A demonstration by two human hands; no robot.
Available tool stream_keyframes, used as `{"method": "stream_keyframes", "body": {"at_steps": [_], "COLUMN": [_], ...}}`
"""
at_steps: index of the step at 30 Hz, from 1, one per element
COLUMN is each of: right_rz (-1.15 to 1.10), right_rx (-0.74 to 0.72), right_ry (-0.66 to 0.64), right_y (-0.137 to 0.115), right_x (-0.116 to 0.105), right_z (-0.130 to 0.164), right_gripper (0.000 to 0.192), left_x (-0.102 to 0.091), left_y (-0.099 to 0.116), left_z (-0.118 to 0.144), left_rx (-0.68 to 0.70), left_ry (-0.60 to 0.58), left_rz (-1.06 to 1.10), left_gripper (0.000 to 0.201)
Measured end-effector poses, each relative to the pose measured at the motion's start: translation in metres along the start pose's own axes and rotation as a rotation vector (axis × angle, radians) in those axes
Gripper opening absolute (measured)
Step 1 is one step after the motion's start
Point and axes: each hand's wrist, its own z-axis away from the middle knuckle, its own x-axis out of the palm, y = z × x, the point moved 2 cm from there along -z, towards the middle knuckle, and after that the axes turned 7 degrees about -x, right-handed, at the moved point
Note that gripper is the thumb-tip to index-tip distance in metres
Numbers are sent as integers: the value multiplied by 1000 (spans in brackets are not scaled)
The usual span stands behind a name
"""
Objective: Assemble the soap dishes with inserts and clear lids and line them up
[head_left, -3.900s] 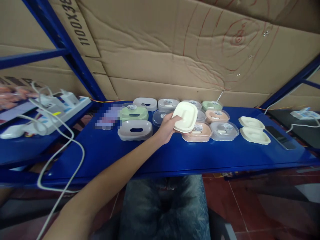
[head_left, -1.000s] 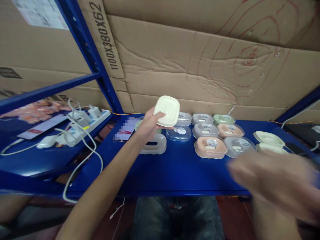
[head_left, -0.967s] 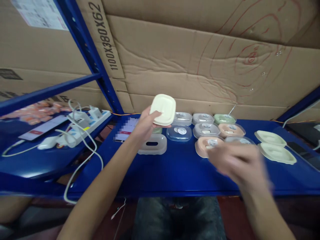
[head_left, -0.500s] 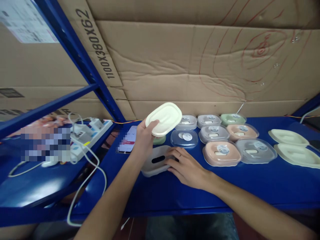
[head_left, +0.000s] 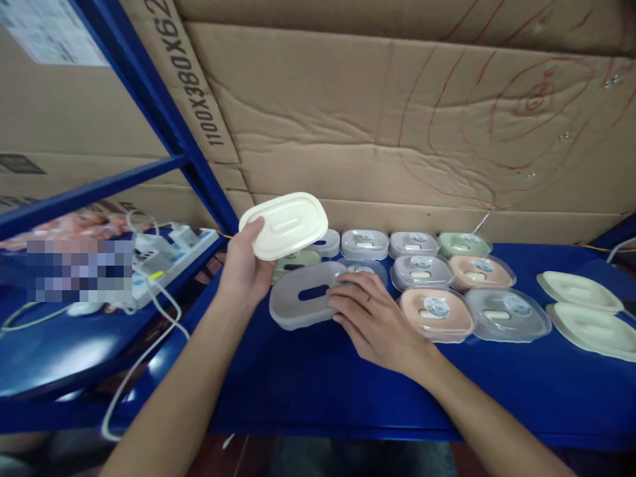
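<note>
Over the blue shelf [head_left: 318, 391]: left hand [head_left: 243, 268] gripping a cream lid [head_left: 283, 225] by its near edge, held up tilted, clear of the shelf. Right hand [head_left: 372, 321] grasping a grey slotted tray [head_left: 305, 301], fingers [head_left: 348, 295] on its right end, tray tipped up off the shelf just below the lid. Green box [head_left: 297, 262] right behind the tray. Rows of lidded boxes to the right, a peach box [head_left: 437, 313] and a clear box [head_left: 507, 313] nearest. Two cream lids [head_left: 579, 301] far right. Power strip [head_left: 169, 255] with cables on the left.
</note>
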Motion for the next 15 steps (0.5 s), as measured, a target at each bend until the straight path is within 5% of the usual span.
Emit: {"method": "stream_keyframes", "body": {"at_steps": [4,7,10,15], "right_rz": [-5,28,143,256], "right_rx": [7,7,-17,-85], "right_ry": [90,197,280,218], "right_y": [6,12,19,31], "right_x": [-18,-32,-42,-33], "right_z": [-1,0,-2,1], "right_gripper": [33,40,44,39], "left_x": [-10,-12,-5,19], "left_y": [-6,-18,-30,-42], "left_z": [-12,-12,0,32], "left_rx": [-14,-150,-327,-564], "left_ry": [48,42,-37,-245], "left_rz": [45,-6,-79,-18], "left_gripper": [33,38,38,51]}}
